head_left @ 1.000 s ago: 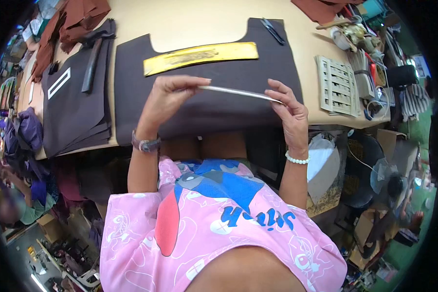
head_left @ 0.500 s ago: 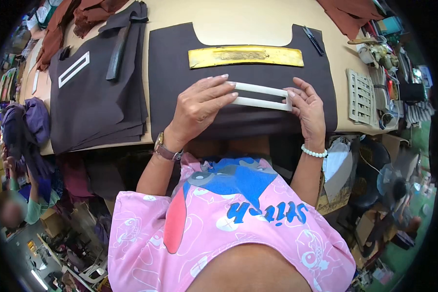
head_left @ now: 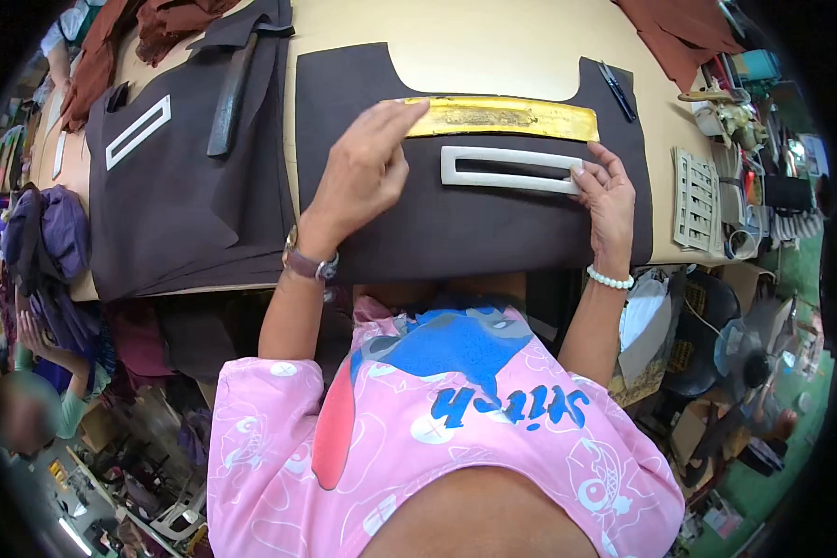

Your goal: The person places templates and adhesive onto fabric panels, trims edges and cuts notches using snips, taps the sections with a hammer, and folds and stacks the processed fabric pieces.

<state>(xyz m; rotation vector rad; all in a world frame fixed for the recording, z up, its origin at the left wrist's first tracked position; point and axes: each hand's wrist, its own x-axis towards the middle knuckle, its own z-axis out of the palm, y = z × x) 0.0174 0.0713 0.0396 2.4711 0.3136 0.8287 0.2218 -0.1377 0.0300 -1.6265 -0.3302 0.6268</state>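
My right hand (head_left: 609, 197) pinches the right end of a white rectangular frame (head_left: 448, 167) with a long slot, held over a dark brown sheet (head_left: 391, 232). My left hand (head_left: 365, 167) is at the left end of a yellow strip (head_left: 530, 118) with a worn, darker middle; its fingertips reach the strip's edge, and thumb and fingers are drawn together. Whether those fingers grip the strip is too unclear to tell. The strip lies on the dark sheet, just beyond the white frame.
Stacked dark sheets (head_left: 177, 205) on the left bear a second white frame (head_left: 139, 133) and a dark bar (head_left: 230, 107). Small snips (head_left: 617, 91) lie at the dark sheet's upper right. Slotted pale pieces (head_left: 696, 200) sit farther right. Another person (head_left: 70, 409) is at lower left.
My left hand has let go of the white frame and moved up and left to the yellow strip. The frame, in my right hand, has turned from edge-on to face the camera.
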